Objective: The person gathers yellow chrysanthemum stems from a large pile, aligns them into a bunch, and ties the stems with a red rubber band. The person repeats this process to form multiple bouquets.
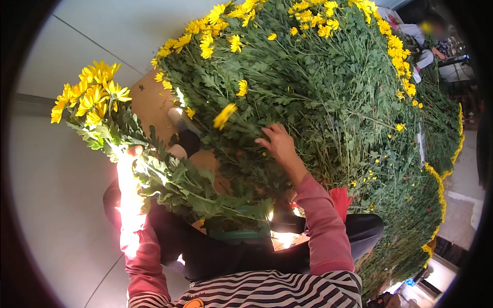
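My left hand (134,152), partly washed out by sunlight, is closed around the stems of a bunch of yellow chrysanthemums (95,95). The bunch's blooms point to the far left, and its leafy stems run down across my lap. At the near edge of a big heap of cut chrysanthemums (308,87), my right hand (280,146) has its fingers curled at the leafy stem of a single chrysanthemum (224,116). That bloom is blurred by motion. Leaves hide part of the grip.
A green-edged object (239,234) sits between my legs, partly covered by leaves. Something red (340,201) lies by my right knee. Further flower heaps (405,220) extend to the right, edged with yellow blooms. Another person (423,38) is at the far right. Pale floor tiles (56,169) lie left.
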Available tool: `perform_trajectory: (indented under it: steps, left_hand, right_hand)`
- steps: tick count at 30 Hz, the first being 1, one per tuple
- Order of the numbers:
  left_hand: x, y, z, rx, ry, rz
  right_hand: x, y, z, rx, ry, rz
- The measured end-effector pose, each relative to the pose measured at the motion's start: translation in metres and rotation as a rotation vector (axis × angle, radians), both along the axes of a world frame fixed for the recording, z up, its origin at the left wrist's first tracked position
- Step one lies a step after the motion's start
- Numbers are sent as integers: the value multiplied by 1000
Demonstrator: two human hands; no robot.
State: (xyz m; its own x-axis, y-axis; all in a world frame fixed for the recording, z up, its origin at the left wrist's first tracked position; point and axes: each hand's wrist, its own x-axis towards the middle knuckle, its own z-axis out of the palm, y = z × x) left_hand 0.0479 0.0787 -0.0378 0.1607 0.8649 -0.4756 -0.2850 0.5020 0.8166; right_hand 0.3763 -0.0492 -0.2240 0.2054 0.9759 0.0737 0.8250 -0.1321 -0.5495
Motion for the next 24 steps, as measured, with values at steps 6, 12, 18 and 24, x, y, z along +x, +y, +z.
perform_trajectory:
  steps: [6, 12, 18, 24]
  left_hand:
    - [36, -8, 21, -27, 122, 35]
    - [40, -9, 38, 73, -85, -273]
    - [28, -6, 12, 226, 143, -345]
    - [45, -8, 19, 86, -97, -311]
  right_hand:
    - [87, 50, -14, 7, -728, -249]
    - [101, 54, 38, -18, -484, -78]
    - [26, 58, 195, 467, -162, -142]
    - [-106, 45, 239, 640, 179, 16]
